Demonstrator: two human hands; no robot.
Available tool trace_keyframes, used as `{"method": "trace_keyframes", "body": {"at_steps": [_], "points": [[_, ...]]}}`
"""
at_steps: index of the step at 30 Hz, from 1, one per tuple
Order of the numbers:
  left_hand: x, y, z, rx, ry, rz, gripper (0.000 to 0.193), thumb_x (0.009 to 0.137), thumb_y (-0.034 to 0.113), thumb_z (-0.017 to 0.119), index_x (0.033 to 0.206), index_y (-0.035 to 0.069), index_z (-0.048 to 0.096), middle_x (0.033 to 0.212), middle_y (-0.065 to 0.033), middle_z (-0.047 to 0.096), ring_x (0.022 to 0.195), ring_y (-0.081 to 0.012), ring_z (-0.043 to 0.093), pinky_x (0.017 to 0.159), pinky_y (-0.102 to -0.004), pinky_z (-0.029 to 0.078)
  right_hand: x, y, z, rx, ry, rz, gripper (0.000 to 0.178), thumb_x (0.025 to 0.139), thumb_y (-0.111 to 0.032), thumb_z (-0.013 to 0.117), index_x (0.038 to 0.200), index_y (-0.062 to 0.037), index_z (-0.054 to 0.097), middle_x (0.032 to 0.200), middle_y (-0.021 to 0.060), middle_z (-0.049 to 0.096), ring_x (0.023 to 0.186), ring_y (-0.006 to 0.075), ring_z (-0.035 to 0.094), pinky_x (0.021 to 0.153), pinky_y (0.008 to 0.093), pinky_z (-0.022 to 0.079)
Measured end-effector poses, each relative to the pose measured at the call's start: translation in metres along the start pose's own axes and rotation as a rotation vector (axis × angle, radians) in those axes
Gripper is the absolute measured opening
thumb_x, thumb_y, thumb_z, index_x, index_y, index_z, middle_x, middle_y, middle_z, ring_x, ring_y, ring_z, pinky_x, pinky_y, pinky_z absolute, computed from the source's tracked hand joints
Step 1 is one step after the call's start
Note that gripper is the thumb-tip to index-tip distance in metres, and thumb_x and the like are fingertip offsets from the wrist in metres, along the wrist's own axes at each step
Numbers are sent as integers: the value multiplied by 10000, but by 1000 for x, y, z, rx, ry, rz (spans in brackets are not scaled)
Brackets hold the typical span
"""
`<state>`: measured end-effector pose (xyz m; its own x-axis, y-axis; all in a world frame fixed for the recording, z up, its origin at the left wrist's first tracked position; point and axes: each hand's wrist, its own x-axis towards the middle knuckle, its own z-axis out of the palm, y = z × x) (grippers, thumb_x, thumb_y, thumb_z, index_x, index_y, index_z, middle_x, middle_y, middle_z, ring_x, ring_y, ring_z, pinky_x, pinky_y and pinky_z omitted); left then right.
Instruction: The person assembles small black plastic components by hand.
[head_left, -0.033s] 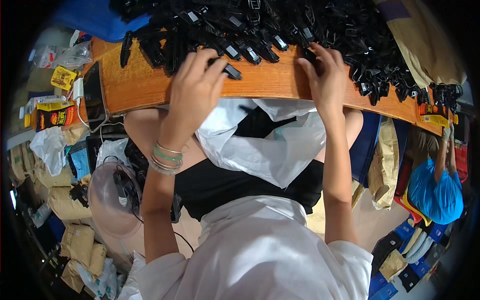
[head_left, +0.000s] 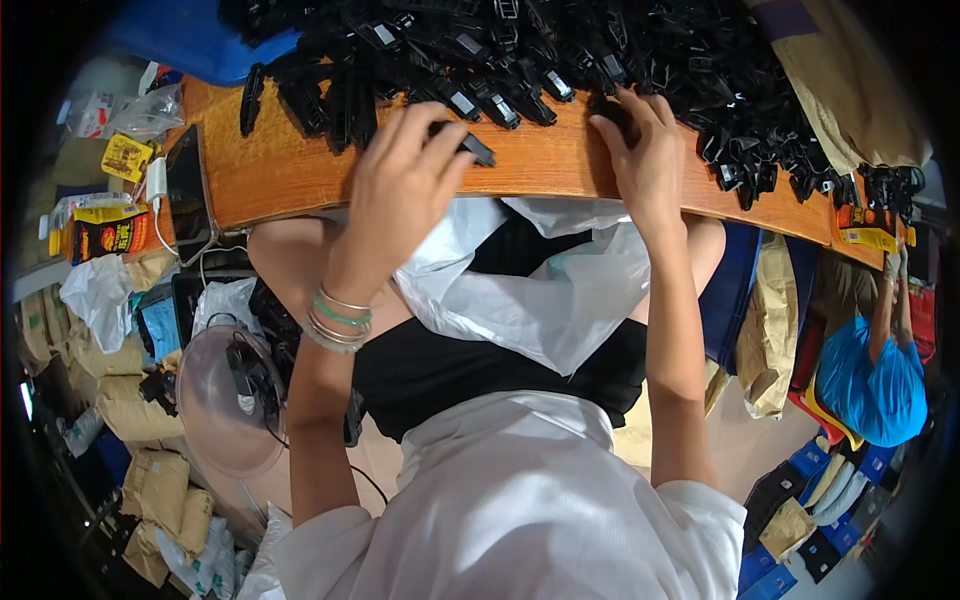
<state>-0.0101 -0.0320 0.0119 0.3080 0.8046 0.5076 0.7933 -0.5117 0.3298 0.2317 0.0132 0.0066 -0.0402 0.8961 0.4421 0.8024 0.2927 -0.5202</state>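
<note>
Head view: left hand (head_left: 400, 195) closed on a small oblong black plastic piece (head_left: 479, 152), upper centre.
The right hand (head_left: 652, 165), fingers curled, sits right of it; whether it grips anything, I cannot tell. Below both lies an orange-brown, wood-grained tabletop (head_left: 545, 172); a jagged heap of black plastic parts (head_left: 680, 55) spans the top edge, beside a creased brown sack (head_left: 845, 90), upper right.

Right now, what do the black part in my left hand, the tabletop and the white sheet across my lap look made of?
Black part: likely moulded plastic, satin, with straight edges. Tabletop: wood or wood-look laminate, satin, with streaky grain. White sheet: perhaps thin plastic, dull, with stiff creases.
</note>
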Motion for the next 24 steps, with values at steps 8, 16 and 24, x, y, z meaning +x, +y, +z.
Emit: {"method": "trace_keyframes", "body": {"at_steps": [8, 16, 24], "points": [[-11, 35, 8, -244, 120, -265, 257, 769, 112, 739, 948, -34, 627, 1084, -147, 547, 932, -321, 581, 797, -402, 484, -19, -3, -2, 445, -56, 109, 253, 783, -64, 701, 995, 61, 640, 901, 147, 594, 837, 280, 601, 770, 339, 464], [-16, 20, -1, -360, 41, -214, 206, 740, -17, 702, 943, -26, 666, 910, -108, 589, 899, -283, 556, 786, -371, 457, -29, -11, -24, 505, -287, 85, 243, 800, -27, 714, 1034, 31, 689, 916, 78, 606, 817, 159, 589, 694, 263, 468], [-3, 10, 12, -549, -18, -168, 228, 733, -21, 701, 961, -35, 686, 891, -99, 598, 866, -259, 563, 753, -349, 474, -28, -15, -17, 591, -447, 41, 270, 760, 25, 724, 1028, 42, 698, 933, 65, 602, 828, 160, 585, 706, 255, 484]]}}
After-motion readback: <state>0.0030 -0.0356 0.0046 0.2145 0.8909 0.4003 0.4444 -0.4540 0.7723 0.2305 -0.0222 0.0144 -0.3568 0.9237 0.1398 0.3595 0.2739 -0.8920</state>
